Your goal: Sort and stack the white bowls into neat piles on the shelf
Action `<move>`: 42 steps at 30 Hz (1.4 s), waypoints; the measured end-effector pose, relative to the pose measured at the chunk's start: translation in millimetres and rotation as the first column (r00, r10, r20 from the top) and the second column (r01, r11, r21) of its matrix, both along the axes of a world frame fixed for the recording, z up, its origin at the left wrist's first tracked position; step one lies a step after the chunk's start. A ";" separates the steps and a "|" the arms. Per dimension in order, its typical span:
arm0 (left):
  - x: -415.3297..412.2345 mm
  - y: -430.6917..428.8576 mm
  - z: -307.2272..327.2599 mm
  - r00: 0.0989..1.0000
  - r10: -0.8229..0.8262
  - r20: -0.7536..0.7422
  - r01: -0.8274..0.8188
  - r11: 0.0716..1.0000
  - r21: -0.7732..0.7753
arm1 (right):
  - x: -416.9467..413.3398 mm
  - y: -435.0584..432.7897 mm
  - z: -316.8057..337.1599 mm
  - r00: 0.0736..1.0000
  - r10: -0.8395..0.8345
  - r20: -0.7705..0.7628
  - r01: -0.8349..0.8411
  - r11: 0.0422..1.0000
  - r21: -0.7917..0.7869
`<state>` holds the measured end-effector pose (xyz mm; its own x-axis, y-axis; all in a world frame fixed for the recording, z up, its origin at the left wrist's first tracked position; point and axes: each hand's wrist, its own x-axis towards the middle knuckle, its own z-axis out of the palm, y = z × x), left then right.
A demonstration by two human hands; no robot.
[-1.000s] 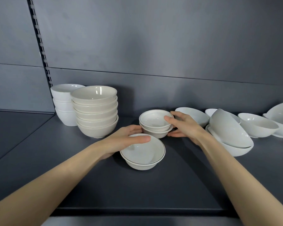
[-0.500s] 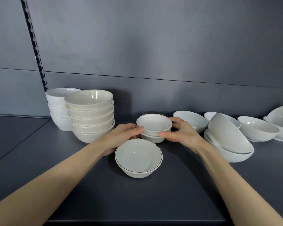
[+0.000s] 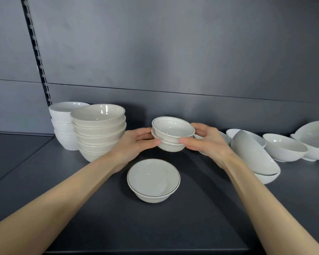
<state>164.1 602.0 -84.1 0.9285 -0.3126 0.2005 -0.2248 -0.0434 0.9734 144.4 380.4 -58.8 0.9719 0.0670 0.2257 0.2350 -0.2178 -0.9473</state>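
Two small rimmed bowls [image 3: 172, 133], nested one in the other, hang just above the dark shelf [image 3: 201, 208]. My left hand [image 3: 134, 144] grips the pair from the left and my right hand [image 3: 206, 140] from the right. In front of them a single cream bowl with a thin dark rim line [image 3: 153, 179] stands upright on the shelf, touched by neither hand. To the left is a tall pile of cream bowls [image 3: 99, 131], with a pile of three white cup-shaped bowls [image 3: 64, 124] behind it.
On the right lie loose white bowls: a tilted one leaning in another [image 3: 254, 155], a shallow one [image 3: 284, 146] and more at the far right edge [image 3: 315, 137]. The grey back wall [image 3: 173, 61] stands close behind. A slotted upright [image 3: 37, 50] runs up at left.
My left hand left the dark-rimmed bowl and joined my right hand on the two nested small bowls. Both hands have lifted that pair slightly off the shelf.
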 end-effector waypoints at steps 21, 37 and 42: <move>-97.7 33.6 -29.2 0.927 0.325 0.189 -0.323 0.945 -0.044 | -74.0 28.4 -12.8 0.986 0.153 -0.064 -0.153 0.988 0.014; -93.0 25.6 -38.9 0.967 0.226 0.119 -0.229 0.973 0.013 | -64.1 26.3 -29.2 0.988 0.115 -0.105 -0.111 0.993 0.048; -65.0 11.8 -38.1 0.963 0.251 0.100 -0.251 0.968 -0.008 | -36.6 22.3 -27.9 0.985 0.104 -0.134 -0.094 0.993 0.077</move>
